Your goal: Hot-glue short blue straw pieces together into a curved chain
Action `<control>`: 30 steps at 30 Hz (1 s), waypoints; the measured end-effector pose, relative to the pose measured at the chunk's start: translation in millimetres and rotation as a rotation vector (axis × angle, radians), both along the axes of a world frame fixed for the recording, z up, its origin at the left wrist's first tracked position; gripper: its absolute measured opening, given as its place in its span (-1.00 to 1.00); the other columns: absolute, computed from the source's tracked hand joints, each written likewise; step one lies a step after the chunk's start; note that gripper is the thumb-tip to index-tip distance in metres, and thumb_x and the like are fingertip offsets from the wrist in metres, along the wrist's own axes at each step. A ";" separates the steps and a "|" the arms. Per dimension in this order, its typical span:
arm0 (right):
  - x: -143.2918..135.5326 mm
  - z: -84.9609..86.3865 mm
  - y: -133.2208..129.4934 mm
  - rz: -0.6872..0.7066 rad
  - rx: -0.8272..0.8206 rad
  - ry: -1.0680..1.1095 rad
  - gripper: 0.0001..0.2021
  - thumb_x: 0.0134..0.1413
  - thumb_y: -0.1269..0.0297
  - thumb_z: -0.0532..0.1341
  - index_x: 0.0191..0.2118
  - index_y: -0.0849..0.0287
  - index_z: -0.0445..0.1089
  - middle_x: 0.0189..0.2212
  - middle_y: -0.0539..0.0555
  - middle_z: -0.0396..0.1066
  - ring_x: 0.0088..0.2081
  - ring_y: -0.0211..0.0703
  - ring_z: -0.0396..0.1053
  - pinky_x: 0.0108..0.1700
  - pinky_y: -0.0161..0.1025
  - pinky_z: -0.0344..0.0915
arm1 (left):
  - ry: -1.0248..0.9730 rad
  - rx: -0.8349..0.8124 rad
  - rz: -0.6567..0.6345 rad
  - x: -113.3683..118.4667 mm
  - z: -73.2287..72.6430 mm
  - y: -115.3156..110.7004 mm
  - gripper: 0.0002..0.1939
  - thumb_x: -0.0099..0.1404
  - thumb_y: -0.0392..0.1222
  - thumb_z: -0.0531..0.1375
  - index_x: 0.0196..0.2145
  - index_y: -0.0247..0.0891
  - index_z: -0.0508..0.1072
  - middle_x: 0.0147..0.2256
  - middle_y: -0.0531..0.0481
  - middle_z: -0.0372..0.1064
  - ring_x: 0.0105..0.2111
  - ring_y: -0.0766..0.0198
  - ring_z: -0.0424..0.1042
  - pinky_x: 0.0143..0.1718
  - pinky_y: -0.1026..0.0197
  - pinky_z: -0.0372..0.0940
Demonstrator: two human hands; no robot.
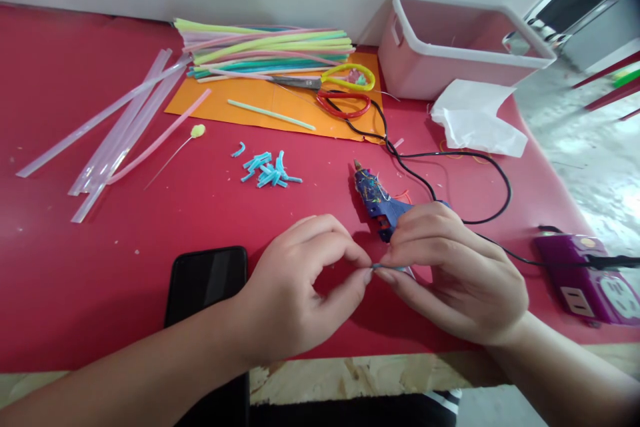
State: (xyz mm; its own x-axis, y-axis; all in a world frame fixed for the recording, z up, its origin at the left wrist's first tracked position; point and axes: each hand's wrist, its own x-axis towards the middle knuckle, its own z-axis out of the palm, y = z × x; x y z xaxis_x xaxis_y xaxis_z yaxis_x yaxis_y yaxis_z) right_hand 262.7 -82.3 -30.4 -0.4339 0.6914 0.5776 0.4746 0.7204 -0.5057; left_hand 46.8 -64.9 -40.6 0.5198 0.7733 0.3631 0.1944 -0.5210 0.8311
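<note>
My left hand [310, 280] and my right hand [455, 273] meet fingertip to fingertip above the table's front part. Both pinch a short blue pipe cleaner piece [377, 267], mostly hidden by the fingers. Just behind my right hand lies a blue glue gun [373, 193] on its side, with glue strings on its nozzle end. Farther back and left is a small pile of cut light-blue pipe cleaner pieces [270, 170]. A thin wire with a fuzzy yellow tip [198, 131] lies left of the pile.
On the red table [125, 247] are a black phone [207, 273], clear glue sticks [130, 120] and an orange sheet [200, 103] under bundled pipe cleaners [270, 47] and scissors [345, 83]. A pink bin [425, 67], white paper [475, 120], black cord [509, 193] and purple power strip [575, 280] occupy the right.
</note>
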 end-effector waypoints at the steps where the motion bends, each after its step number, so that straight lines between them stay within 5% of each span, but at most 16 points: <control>1: -0.2 0.1 -0.4 -0.014 0.009 -0.008 -0.89 0.09 0.53 0.36 -0.26 0.24 0.51 -0.41 0.07 0.51 -0.33 -0.15 0.45 -0.21 -0.12 0.45 | 0.002 -0.018 0.000 0.1 0.1 0.3 -0.94 0.28 -0.45 0.26 -0.34 -0.41 0.53 -0.40 0.01 0.40 -0.41 0.41 0.35 -0.30 0.35 0.30; 12: -1.6 0.4 -5.3 -0.140 0.132 -0.139 -0.86 0.07 0.52 0.40 -0.27 0.18 0.52 -0.42 0.06 0.55 -0.32 -0.11 0.46 -0.23 -0.11 0.44 | -0.025 -0.254 0.014 1.0 4.9 0.8 -0.88 0.19 -0.49 0.25 -0.44 -0.34 0.47 -0.46 0.10 0.31 -0.51 0.47 0.26 -0.52 0.44 0.19; 20: 15.1 4.8 4.5 -0.297 0.176 -0.069 -0.71 0.13 0.60 0.31 -0.16 0.02 0.51 -0.37 0.03 0.51 -0.33 -0.08 0.47 -0.30 -0.06 0.35 | -0.049 -0.219 -0.072 0.6 -2.0 -5.9 -0.87 0.21 -0.47 0.27 -0.44 -0.34 0.46 -0.45 0.10 0.32 -0.49 0.47 0.25 -0.46 0.38 0.19; 26: 11.7 2.5 2.4 -0.112 0.149 -0.145 -0.83 0.14 0.37 0.39 -0.14 0.18 0.50 -0.33 0.11 0.54 -0.28 -0.05 0.47 -0.21 -0.02 0.43 | -0.033 -0.262 0.000 0.3 1.0 -3.0 -0.90 0.23 -0.45 0.26 -0.41 -0.33 0.48 -0.45 0.10 0.33 -0.51 0.48 0.26 -0.49 0.39 0.20; 30: 3.8 0.2 1.5 -0.087 0.137 -0.132 -0.88 0.08 0.44 0.42 -0.26 0.18 0.51 -0.43 0.06 0.54 -0.34 -0.12 0.46 -0.21 -0.09 0.47 | -0.034 -0.260 -0.004 1.3 0.5 -2.9 -0.90 0.24 -0.44 0.26 -0.42 -0.33 0.48 -0.44 0.08 0.34 -0.49 0.46 0.28 -0.48 0.40 0.22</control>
State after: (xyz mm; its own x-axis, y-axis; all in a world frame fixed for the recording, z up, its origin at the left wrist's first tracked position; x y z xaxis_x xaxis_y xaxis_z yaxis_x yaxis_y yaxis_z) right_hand 266.6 -80.7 -30.2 -0.4536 0.6489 0.6110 0.5939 0.7312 -0.3357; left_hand 48.1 -67.8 -40.1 0.5143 0.8406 0.1698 0.1626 -0.2900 0.9431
